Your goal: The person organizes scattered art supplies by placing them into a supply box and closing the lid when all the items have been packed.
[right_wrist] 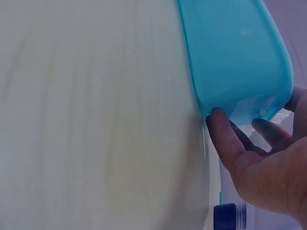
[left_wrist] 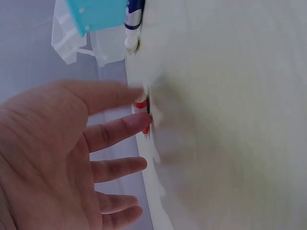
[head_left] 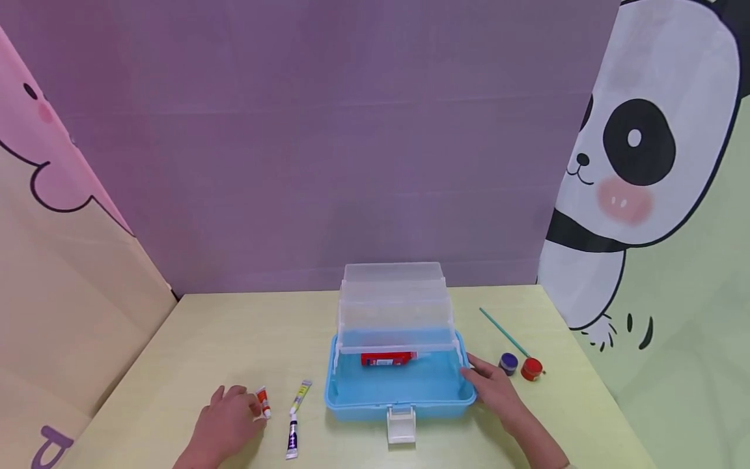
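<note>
My left hand [head_left: 227, 423] is at a small red paint tube [head_left: 263, 402] on the table. In the left wrist view its fingers [left_wrist: 120, 170] are fairly straight, with the thumb and forefinger at the red tube [left_wrist: 141, 104]. A yellow paint tube [head_left: 301, 395] and a dark blue paint tube [head_left: 293, 436] lie end to end to the right of this hand. My right hand [head_left: 495, 387] holds the right side of a light blue plastic box [head_left: 346, 412], thumb at the rim and fingers along the outer wall. The box's clear lid [head_left: 395, 299] is raised, and a red bottle [head_left: 388, 359] lies inside.
Right of the box stand a dark blue paint pot [head_left: 508, 363] and a red paint pot [head_left: 532, 369]. A thin green paintbrush [head_left: 502, 331] lies behind them. The box's white latch [head_left: 401, 425] hangs at the front. A purple backdrop [head_left: 351, 143] rises behind the table.
</note>
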The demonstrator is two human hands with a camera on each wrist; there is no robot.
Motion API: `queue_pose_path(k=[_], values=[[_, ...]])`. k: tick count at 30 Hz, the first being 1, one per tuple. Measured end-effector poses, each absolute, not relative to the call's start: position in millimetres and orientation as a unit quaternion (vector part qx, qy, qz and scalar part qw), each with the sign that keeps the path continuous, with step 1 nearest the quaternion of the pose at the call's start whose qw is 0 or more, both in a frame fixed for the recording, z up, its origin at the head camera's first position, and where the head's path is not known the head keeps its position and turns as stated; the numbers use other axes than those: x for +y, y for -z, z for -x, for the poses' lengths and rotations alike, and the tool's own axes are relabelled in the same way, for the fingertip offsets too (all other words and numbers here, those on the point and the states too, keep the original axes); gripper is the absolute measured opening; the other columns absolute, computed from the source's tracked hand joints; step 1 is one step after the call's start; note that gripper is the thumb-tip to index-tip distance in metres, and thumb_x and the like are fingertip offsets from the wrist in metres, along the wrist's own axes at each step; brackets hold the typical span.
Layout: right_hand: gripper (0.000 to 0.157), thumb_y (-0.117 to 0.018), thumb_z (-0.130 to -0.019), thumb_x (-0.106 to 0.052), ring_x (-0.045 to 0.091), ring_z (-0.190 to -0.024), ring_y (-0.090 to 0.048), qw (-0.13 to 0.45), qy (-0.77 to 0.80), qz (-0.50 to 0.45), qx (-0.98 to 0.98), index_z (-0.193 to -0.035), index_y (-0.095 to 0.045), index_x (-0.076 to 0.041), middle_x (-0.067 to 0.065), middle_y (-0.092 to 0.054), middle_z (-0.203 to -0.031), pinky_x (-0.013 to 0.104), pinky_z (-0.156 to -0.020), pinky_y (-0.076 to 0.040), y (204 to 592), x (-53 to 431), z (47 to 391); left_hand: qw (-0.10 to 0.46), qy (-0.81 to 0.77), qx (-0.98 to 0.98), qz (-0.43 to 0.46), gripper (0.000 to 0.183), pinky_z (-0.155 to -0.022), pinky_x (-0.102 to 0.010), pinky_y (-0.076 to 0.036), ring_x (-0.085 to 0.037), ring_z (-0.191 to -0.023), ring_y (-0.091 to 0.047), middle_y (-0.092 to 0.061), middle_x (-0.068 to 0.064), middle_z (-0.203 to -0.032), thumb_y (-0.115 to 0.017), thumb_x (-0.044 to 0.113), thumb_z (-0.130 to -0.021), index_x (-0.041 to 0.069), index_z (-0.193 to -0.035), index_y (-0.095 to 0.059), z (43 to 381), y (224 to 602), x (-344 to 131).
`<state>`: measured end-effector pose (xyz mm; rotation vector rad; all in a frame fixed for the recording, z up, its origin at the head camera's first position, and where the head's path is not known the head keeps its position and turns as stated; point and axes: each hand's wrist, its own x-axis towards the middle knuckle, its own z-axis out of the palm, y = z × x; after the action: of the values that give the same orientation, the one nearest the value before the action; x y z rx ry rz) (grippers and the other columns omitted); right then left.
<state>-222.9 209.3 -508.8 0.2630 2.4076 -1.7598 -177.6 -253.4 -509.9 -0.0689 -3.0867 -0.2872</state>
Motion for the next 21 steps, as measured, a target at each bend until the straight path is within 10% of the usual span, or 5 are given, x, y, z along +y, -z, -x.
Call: queue_pose_path(k=[6,15,21], values=[[0.060,-0.060,-0.080,-0.041,0.025,-0.098,-0.054,0.075,0.587,-0.082,0.802,-0.130,-0.045,-0.012,0.018,-0.044,-0.127,0.035,-0.070,-0.051,507.9,210.1,220.9,0.006,0.120,-0.993,-0.003,0.040,-0.073,-0.064,-0.035,-0.049,-0.105,-0.034,-0.052,-0.003,-0.089,-0.064,0.062,-0.062,0.023,-0.059,-0.056,178.8,502.1,-250.3],[0.060,-0.059,-0.081,-0.042,0.029,-0.101,-0.053,0.080,0.586,-0.073,0.803,-0.130,-0.045,-0.011,0.019,-0.042,-0.129,0.037,-0.071,-0.051,508.1,210.5,221.3,-0.012,0.117,-0.993,-0.029,0.038,-0.071,-0.059,-0.035,-0.045,-0.097,-0.039,-0.048,-0.003,-0.080,-0.069,0.048,-0.066,0.016,-0.059,-0.051,188.2,498.4,-244.6],[0.059,-0.059,-0.081,-0.039,0.026,-0.099,-0.054,0.081,0.587,-0.083,0.801,-0.130,-0.044,-0.010,0.019,-0.043,-0.128,0.036,-0.070,-0.051,508.5,210.4,223.4,-0.045,0.111,-0.989,-0.087,0.068,-0.065,-0.051,-0.034,-0.034,-0.077,-0.041,-0.047,-0.008,-0.074,-0.047,0.076,-0.064,0.009,-0.061,-0.055,197.5,498.0,-243.1]])
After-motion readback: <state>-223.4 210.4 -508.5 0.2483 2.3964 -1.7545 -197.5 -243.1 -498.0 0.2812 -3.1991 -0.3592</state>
